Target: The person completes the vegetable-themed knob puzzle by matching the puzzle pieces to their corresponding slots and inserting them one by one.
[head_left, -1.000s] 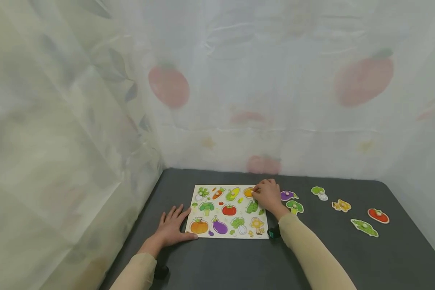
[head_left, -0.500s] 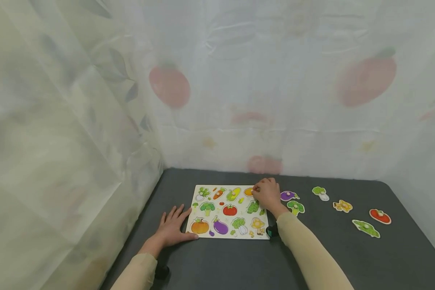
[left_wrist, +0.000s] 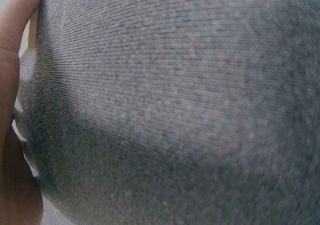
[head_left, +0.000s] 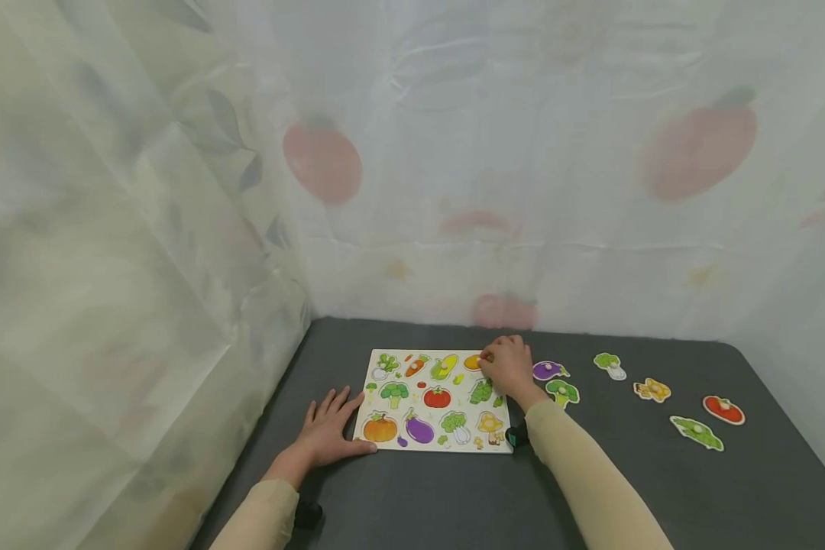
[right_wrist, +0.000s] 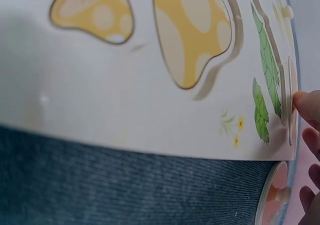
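Note:
A white wooden vegetable puzzle board (head_left: 409,406) lies flat on the dark table. My left hand (head_left: 325,437) rests at its left edge, fingers spread, thumb on the lower left corner; the left wrist view catches only part of that hand (left_wrist: 15,85). Above the board's top right corner, my right hand (head_left: 509,368) pinches an orange puzzle piece (head_left: 471,363), partly hidden by the fingers. In the right wrist view, fingertips (right_wrist: 306,104) touch a thin edge there, beyond the green printed shape (right_wrist: 267,60). Carrot (head_left: 416,367) and corn (head_left: 443,368) pieces sit in the top row.
Right of the board lie loose knobbed pieces: eggplant (head_left: 548,370), broccoli (head_left: 561,393), bok choy (head_left: 609,366), mushroom (head_left: 652,389), tomato (head_left: 723,410) and pea pod (head_left: 697,433). A printed curtain (head_left: 412,252) hangs behind the table (head_left: 412,496).
Both hands keep nearly the same place over the second. The right hand stays at the top right corner with the orange piece; the scene shifts only slightly.

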A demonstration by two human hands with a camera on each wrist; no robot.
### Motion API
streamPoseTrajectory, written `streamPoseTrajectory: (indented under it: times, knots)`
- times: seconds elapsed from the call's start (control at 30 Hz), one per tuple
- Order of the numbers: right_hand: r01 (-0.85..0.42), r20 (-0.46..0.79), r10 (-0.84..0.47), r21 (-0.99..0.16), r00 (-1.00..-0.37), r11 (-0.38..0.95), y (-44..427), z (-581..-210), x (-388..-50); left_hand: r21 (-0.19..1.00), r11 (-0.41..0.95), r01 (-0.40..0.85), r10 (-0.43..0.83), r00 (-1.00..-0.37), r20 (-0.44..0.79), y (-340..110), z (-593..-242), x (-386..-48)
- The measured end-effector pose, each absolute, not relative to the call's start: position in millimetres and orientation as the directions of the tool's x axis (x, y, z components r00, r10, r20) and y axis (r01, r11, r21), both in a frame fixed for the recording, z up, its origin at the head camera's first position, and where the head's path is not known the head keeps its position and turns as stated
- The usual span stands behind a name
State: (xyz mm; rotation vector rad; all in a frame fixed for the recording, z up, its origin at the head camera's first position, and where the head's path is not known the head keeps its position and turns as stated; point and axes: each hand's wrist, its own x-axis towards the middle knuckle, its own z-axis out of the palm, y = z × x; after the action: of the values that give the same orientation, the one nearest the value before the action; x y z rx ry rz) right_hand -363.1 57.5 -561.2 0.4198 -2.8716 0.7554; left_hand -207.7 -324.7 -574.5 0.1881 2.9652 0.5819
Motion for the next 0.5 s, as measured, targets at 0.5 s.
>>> streamPoseTrajectory:
  times: [0.5]
  knots:
    - [-0.295,0.198,-0.228,-0.452,-0.953,0.842,57.9,-562.1,-361.0,0.377,0.92,0.105,0.143,-0.987,-0.073,-321.6,-571.0,-204.4]
